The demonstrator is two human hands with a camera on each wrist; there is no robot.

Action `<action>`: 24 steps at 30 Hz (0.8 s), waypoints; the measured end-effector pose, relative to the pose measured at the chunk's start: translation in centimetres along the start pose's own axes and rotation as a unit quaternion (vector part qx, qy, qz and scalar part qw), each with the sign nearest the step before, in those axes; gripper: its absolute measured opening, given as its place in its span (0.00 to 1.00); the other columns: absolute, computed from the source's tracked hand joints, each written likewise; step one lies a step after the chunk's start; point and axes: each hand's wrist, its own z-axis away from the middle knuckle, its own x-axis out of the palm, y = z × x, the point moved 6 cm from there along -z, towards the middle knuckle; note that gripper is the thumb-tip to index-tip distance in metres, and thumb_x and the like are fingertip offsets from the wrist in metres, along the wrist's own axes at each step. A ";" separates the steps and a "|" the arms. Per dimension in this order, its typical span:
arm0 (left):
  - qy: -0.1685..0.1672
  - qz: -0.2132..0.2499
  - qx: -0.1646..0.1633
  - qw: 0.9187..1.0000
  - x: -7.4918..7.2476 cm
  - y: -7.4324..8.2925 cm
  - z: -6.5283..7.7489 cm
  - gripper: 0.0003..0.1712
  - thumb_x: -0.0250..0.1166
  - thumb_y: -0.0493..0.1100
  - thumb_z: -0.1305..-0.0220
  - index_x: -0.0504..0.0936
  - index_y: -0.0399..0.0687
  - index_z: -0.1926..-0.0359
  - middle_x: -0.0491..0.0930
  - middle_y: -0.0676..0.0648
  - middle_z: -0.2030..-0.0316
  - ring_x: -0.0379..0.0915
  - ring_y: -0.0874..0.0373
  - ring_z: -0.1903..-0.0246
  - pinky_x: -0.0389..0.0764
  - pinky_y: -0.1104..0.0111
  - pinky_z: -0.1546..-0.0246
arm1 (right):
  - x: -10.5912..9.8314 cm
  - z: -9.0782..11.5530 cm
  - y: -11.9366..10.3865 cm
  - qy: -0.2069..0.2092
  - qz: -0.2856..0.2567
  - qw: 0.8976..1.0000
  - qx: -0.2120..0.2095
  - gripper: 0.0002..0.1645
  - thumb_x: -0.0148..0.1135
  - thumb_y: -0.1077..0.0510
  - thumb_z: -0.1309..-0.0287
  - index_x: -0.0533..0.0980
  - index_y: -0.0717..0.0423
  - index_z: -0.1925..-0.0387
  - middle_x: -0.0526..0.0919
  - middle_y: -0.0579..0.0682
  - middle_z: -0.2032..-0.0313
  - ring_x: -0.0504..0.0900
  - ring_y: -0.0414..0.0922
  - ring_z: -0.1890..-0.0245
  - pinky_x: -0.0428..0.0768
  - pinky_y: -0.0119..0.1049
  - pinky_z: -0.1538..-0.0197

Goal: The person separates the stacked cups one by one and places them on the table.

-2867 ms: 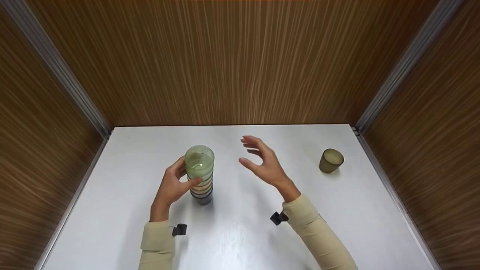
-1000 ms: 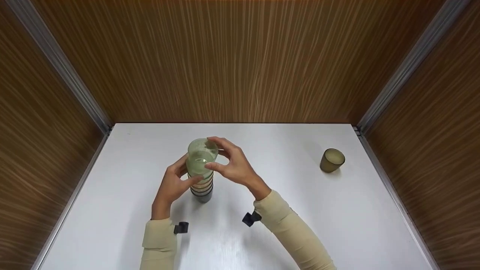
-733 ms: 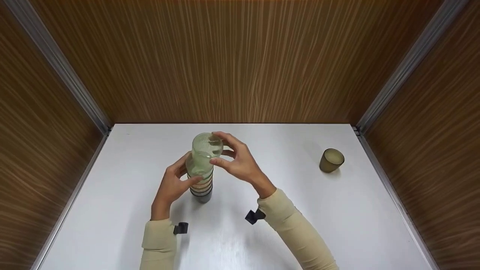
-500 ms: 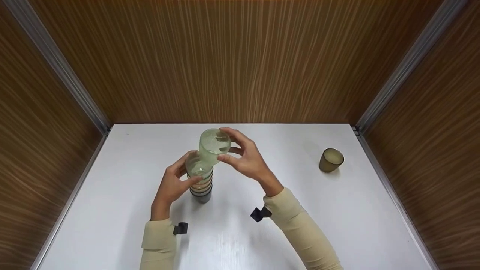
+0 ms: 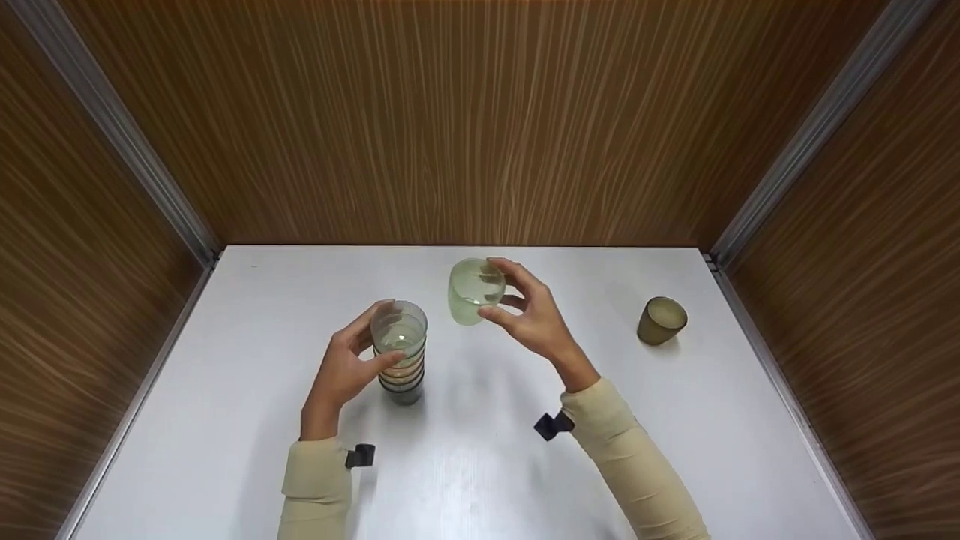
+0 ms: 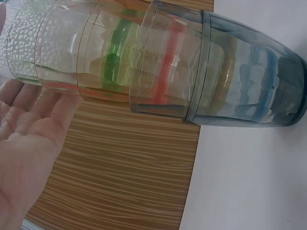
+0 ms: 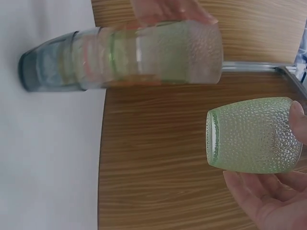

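A tall stack of nested glasses point(image 5: 405, 375) stands upright on the white table, smoky grey-blue at the bottom. In the left wrist view the stack point(image 6: 168, 67) shows amber and clear layers with green and red bands. My left hand point(image 5: 347, 369) grips it near the top, thumb in front and fingers behind. My right hand point(image 5: 534, 321) holds a pale green glass point(image 5: 466, 309) in the air, right of the stack and apart from it. The right wrist view shows this glass's point(image 7: 254, 136) pebbled surface, with fingers and thumb around its rim end.
An olive-green frosted cup point(image 5: 661, 322) stands by itself at the right side of the white table point(image 5: 465, 480). Wood-grain panels point(image 5: 480, 127) rise at the back and both sides, with metal edge strips at the corners.
My right hand came to the stack, took hold of the top pale green glass, lifted it out and carried it to the right. My left hand stayed on the stack.
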 end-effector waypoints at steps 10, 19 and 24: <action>0.006 0.000 0.009 1.000 0.0 0.1 0.2 0.46 0.78 0.39 0.43 0.69 0.45 0.25 0.74 0.43 0.29 0.73 0.44 0.31 0.75 0.52 0.30 | -2.6 1.0 3.4 0.031 0.025 0.999 0.023 0.45 0.76 0.65 0.45 0.67 0.64 0.28 0.76 0.63 0.35 0.76 0.58 0.35 0.83 0.56 0.36; 0.011 -0.010 0.012 1.000 -0.2 0.1 0.4 0.45 0.78 0.39 0.42 0.69 0.46 0.25 0.74 0.44 0.29 0.74 0.45 0.31 0.77 0.55 0.30 | -4.7 1.5 6.3 0.051 0.031 0.997 0.052 0.45 0.76 0.65 0.44 0.66 0.64 0.27 0.74 0.64 0.33 0.75 0.60 0.34 0.80 0.60 0.34; 0.009 -0.006 0.008 1.000 -0.3 -0.1 0.5 0.46 0.78 0.39 0.42 0.69 0.46 0.25 0.73 0.44 0.29 0.73 0.45 0.31 0.76 0.56 0.30 | -5.9 1.9 7.9 0.058 0.036 0.995 0.068 0.45 0.75 0.67 0.43 0.65 0.65 0.27 0.72 0.65 0.32 0.74 0.62 0.33 0.79 0.61 0.33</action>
